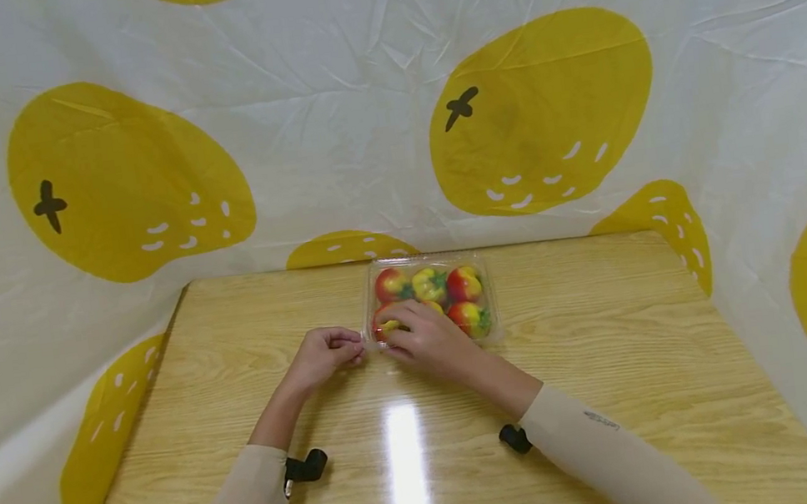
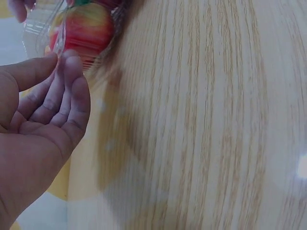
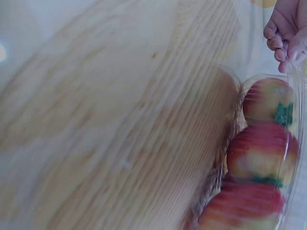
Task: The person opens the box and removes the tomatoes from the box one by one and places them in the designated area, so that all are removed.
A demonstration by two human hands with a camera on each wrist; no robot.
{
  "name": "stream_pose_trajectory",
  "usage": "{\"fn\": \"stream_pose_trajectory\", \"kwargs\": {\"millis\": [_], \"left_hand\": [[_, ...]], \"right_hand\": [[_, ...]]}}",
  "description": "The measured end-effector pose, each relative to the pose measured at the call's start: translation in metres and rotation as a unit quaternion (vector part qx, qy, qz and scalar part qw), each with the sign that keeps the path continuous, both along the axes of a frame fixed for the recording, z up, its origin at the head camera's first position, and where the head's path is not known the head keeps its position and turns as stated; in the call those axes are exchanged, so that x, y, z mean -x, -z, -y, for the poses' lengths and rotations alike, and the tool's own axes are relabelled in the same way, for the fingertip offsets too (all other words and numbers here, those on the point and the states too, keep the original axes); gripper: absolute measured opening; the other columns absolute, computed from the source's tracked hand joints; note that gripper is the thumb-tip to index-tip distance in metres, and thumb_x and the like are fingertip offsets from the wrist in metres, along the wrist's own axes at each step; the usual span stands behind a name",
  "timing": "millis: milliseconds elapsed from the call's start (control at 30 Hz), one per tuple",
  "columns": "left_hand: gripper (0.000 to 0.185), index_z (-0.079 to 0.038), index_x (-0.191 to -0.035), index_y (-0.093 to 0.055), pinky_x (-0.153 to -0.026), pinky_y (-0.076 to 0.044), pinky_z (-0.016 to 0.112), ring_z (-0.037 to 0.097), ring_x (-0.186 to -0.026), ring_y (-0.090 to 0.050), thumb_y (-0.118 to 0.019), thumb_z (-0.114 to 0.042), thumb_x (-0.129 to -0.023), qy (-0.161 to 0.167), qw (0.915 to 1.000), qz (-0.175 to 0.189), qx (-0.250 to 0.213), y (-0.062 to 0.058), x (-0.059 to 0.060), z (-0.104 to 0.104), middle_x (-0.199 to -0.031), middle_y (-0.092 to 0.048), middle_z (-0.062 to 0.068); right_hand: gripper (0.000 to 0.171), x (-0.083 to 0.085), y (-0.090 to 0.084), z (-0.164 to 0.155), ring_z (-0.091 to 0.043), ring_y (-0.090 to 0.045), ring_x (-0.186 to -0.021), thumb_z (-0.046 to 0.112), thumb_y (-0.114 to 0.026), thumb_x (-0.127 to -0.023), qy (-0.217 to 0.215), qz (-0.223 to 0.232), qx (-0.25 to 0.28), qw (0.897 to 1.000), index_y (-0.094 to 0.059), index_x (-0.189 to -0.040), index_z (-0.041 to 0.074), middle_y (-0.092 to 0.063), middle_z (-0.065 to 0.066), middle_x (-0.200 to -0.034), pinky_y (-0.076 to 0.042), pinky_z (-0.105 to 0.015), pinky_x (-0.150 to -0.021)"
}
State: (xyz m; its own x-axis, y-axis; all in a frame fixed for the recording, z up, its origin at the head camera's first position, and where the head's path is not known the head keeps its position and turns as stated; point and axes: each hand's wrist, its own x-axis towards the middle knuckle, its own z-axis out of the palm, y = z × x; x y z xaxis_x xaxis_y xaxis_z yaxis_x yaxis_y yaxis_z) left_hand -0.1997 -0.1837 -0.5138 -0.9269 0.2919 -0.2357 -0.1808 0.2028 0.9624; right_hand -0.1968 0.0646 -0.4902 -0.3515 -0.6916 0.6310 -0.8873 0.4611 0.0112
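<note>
Nearest, at lower centre of the head view, both sleeved forearms reach up the wooden table point(image 1: 608, 319). The left hand point(image 1: 325, 356) curls its fingertips to pinch the near-left corner of the clear plastic box point(image 1: 482, 263); the right hand point(image 1: 425, 335) lies over its lid, fingers bent on the near-left fruit. Judging by this, a firm corner pinch while pressing steadily keeps the box from sliding. The right sleeve's small print is unreadable.

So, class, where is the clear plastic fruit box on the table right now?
In the head view the clear plastic box sits at the table's far edge, near centre; the left hand pinches its near-left corner and the right hand rests on top.
</note>
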Motion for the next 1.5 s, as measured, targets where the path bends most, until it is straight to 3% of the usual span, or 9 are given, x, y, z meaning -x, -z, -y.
{"fn": "stream_pose_trajectory", "kwargs": {"millis": [133, 300, 467, 667, 933, 1200, 1267, 1333, 1500], "left_hand": [[0.027, 0.010, -0.121, -0.067, -0.083, -0.065, 0.034, 0.026, -0.094, -0.074, -0.069, -0.006, -0.099, -0.002, 0.9983, -0.039, 0.044, -0.003, -0.003, 0.002, -0.108, -0.073, 0.025], [0.032, 0.007, -0.126, -0.066, -0.085, -0.062, 0.032, 0.033, -0.104, -0.070, -0.071, -0.007, -0.098, -0.014, 0.9887, -0.111, 0.100, -0.012, -0.008, 0.003, -0.115, -0.072, 0.021], [0.038, 0.007, -0.133, -0.061, -0.087, -0.061, 0.035, 0.035, -0.109, -0.068, -0.069, -0.007, -0.098, -0.025, 0.9812, -0.142, 0.129, -0.023, -0.011, 0.002, -0.122, -0.070, 0.023], [0.039, 0.002, -0.135, -0.060, -0.098, -0.059, 0.050, 0.035, -0.112, -0.066, -0.069, -0.007, -0.098, -0.032, 0.9742, -0.170, 0.146, -0.032, -0.016, 0.002, -0.131, -0.065, 0.026], [0.041, -0.001, -0.136, -0.061, -0.098, -0.059, 0.050, 0.037, -0.116, -0.064, -0.072, -0.010, -0.097, -0.032, 0.9666, -0.210, 0.143, -0.046, -0.022, -0.005, -0.129, -0.065, 0.019], [0.040, 0.004, -0.132, -0.063, -0.096, -0.059, 0.055, 0.035, -0.110, -0.065, -0.074, -0.005, -0.094, -0.009, 0.9527, -0.267, 0.145, -0.055, -0.027, -0.022, -0.124, -0.067, 0.020], [0.040, 0.003, -0.131, -0.064, -0.094, -0.060, 0.053, 0.033, -0.109, -0.066, -0.075, -0.006, -0.094, 0.001, 0.9493, -0.276, 0.151, -0.057, -0.027, -0.027, -0.123, -0.068, 0.020], [0.038, 0.003, -0.129, -0.065, -0.092, -0.061, 0.052, 0.032, -0.107, -0.067, -0.076, -0.006, -0.093, 0.007, 0.9452, -0.287, 0.155, -0.058, -0.028, -0.032, -0.122, -0.069, 0.020], [0.034, 0.003, -0.123, -0.068, -0.085, -0.062, 0.049, 0.034, -0.101, -0.069, -0.078, -0.004, -0.091, 0.015, 0.9333, -0.323, 0.155, -0.062, -0.032, -0.044, -0.116, -0.070, 0.021]], "right_hand": [[0.016, -0.001, -0.002, -0.013, -0.027, -0.067, -0.107, 0.020, -0.088, -0.083, -0.007, -0.004, 0.012, 1.000, -0.075, -0.086, 0.010, -0.071, -0.011, -0.116, -0.060, -0.037, -0.096], [0.024, -0.004, -0.004, -0.031, -0.030, -0.067, -0.108, 0.014, -0.093, -0.075, -0.015, 0.001, 0.029, 0.999, -0.073, -0.087, 0.009, -0.072, -0.014, -0.114, -0.061, -0.042, -0.093], [0.024, -0.006, -0.008, -0.048, -0.029, -0.067, -0.109, 0.014, -0.093, -0.076, -0.012, 0.025, 0.039, 0.999, -0.073, -0.089, 0.009, -0.071, -0.014, -0.117, -0.061, -0.041, -0.094], [0.030, -0.007, -0.011, -0.070, -0.030, -0.067, -0.112, 0.019, -0.095, -0.074, 0.012, 0.035, 0.033, 0.999, -0.075, -0.093, 0.005, -0.071, -0.014, -0.119, -0.060, -0.044, -0.097], [0.038, -0.006, -0.013, -0.099, -0.031, -0.065, -0.114, 0.012, -0.095, -0.070, 0.024, 0.063, 0.046, 0.997, -0.074, -0.101, 0.002, -0.069, -0.016, -0.121, -0.059, -0.044, -0.096], [0.047, -0.006, -0.013, -0.127, -0.030, -0.063, -0.117, 0.010, -0.095, -0.070, 0.031, 0.082, 0.047, 0.995, -0.072, -0.110, 0.000, -0.068, -0.016, -0.124, -0.058, -0.040, -0.097], [0.046, -0.006, -0.012, -0.132, -0.031, -0.063, -0.118, 0.010, -0.094, -0.072, 0.024, 0.084, 0.049, 0.995, -0.072, -0.112, -0.001, -0.068, -0.017, -0.124, -0.058, -0.041, -0.098], [0.041, -0.006, -0.012, -0.138, -0.032, -0.063, -0.118, 0.018, -0.089, -0.082, 0.021, 0.083, 0.048, 0.995, -0.072, -0.113, -0.001, -0.068, -0.017, -0.124, -0.057, -0.040, -0.098], [0.048, -0.007, -0.010, -0.150, -0.031, -0.064, -0.117, 0.046, -0.059, -0.103, 0.025, 0.083, 0.035, 0.996, -0.072, -0.116, 0.001, -0.068, -0.014, -0.125, -0.058, -0.041, -0.097]]}}
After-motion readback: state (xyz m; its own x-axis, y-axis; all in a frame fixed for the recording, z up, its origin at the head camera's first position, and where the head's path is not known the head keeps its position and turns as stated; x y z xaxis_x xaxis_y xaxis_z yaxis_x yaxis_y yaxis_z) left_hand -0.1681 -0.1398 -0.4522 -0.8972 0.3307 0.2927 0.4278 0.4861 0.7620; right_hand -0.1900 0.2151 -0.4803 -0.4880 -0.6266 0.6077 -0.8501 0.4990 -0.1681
